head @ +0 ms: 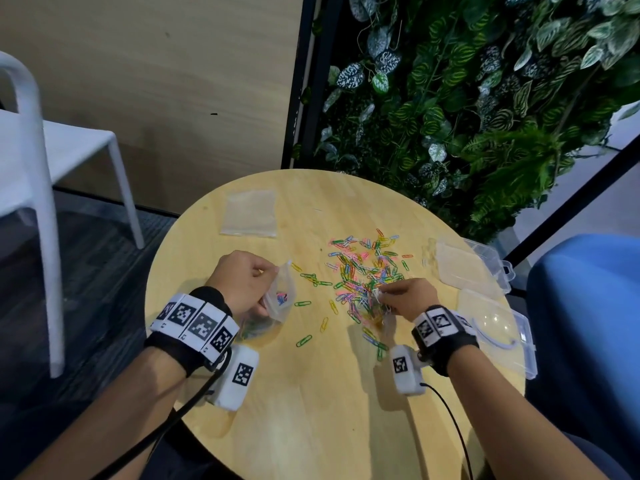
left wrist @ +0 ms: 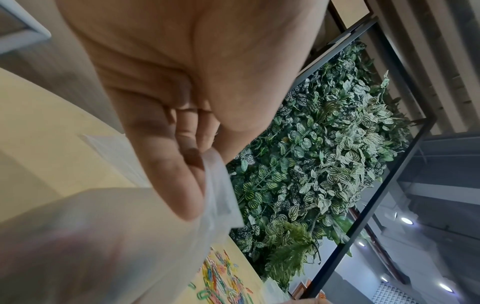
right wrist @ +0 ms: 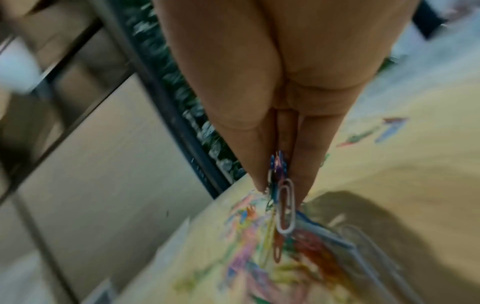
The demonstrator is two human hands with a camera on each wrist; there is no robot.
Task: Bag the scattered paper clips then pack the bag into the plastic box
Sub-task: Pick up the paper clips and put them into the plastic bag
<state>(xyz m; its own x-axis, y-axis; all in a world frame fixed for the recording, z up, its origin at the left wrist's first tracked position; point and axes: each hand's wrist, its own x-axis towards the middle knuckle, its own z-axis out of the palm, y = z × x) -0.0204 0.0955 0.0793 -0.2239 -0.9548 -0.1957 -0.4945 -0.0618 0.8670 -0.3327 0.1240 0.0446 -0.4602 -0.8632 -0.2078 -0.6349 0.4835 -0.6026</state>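
Note:
Coloured paper clips point(head: 363, 268) lie scattered over the middle of the round wooden table point(head: 311, 410). My left hand point(head: 242, 282) pinches the mouth of a small clear bag point(head: 278, 296) that holds some clips; in the left wrist view the bag point(left wrist: 130, 236) hangs below my fingers point(left wrist: 182, 174). My right hand point(head: 405, 296) is at the near side of the pile. In the right wrist view its fingertips point(right wrist: 301, 174) pinch a bunch of clips, a white clip point(right wrist: 285, 207) hanging lowest. Clear plastic boxes point(head: 498, 323) lie open at the right edge.
A spare flat clear bag point(head: 251, 213) lies at the table's far left. A second open clear box point(head: 474, 265) sits behind the near one. A white chair point(head: 41, 168) stands left, a blue seat point(head: 588, 306) right, a plant wall point(head: 485, 98) behind.

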